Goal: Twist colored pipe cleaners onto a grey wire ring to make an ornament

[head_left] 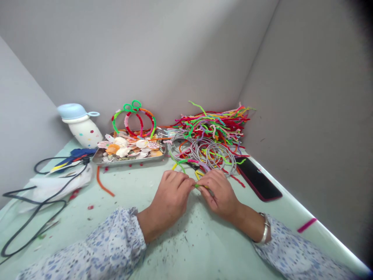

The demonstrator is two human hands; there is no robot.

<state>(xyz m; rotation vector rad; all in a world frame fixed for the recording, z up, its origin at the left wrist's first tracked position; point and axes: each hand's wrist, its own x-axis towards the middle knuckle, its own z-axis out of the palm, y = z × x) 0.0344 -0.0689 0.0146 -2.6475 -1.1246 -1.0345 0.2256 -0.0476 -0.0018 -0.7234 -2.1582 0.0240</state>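
Observation:
My left hand point(172, 196) and my right hand point(220, 194) meet above the middle of the table, both closed in a pinch. Between their fingertips shows a short piece of green pipe cleaner point(197, 186). Just beyond the fingers curves an arc wrapped in yellow, green, pink and purple pipe cleaner point(190, 160); my hands hide its near side, so I cannot tell whether it joins the piece I hold. Yellow scissors-like handles point(199, 174) lie behind my fingers, partly covered.
Grey wire rings point(217, 153) lie before a heap of coloured pipe cleaners point(215, 124). A metal tray point(128, 162) holds shells, with wrapped rings point(141, 124) standing behind. A phone point(259, 179) lies right; a bottle point(84, 130) and black cable point(32, 217) are left.

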